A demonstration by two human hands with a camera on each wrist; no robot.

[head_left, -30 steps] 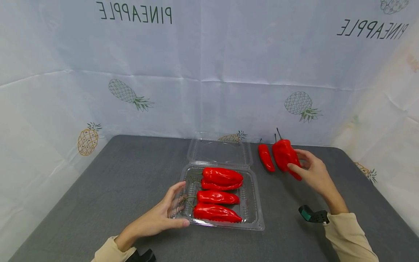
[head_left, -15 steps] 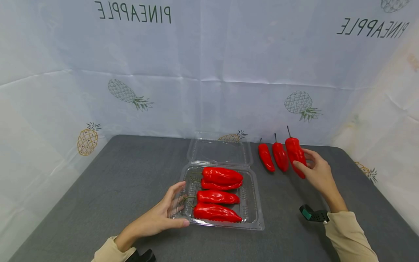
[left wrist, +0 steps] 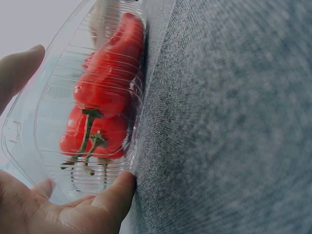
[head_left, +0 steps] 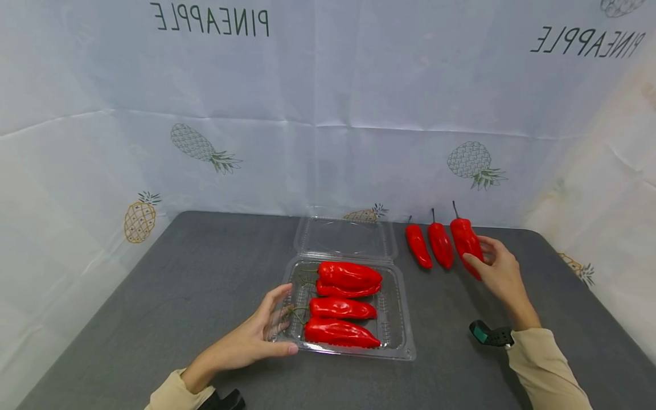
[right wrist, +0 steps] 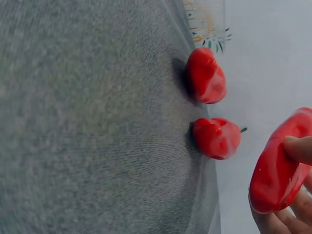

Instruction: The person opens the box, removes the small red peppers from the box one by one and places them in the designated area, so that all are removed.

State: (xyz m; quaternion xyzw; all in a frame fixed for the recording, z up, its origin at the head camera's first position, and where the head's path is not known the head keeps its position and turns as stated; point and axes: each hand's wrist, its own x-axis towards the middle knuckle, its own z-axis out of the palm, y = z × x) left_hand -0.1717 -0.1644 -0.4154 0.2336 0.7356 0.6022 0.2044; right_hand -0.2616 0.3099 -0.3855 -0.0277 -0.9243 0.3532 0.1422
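A clear plastic clamshell container (head_left: 397,299) lies open on the table, holding several long red peppers (head_left: 342,309) side by side with their stems to the left. My left hand (head_left: 253,336) rests at its near left corner, the fingers against the side wall and the thumb stretched along the front; the left wrist view shows the fingertips (left wrist: 124,183) on the ribbed plastic. With my right hand (head_left: 499,273) I grip another red pepper (head_left: 465,242), stem upward, between thumb and fingers. Left of it, two more red peppers (head_left: 440,245) (head_left: 418,246) lie in a row.
The container's hinged lid (head_left: 345,236) leans back toward the fabric backdrop (head_left: 318,165), which is printed with pineapples. The dark grey table (head_left: 215,285) has its back edge just behind the peppers.
My right hand has moved right with its pepper, away from the middle loose pepper that it overlapped, and has come slightly lower. My left hand and the container have stayed put.
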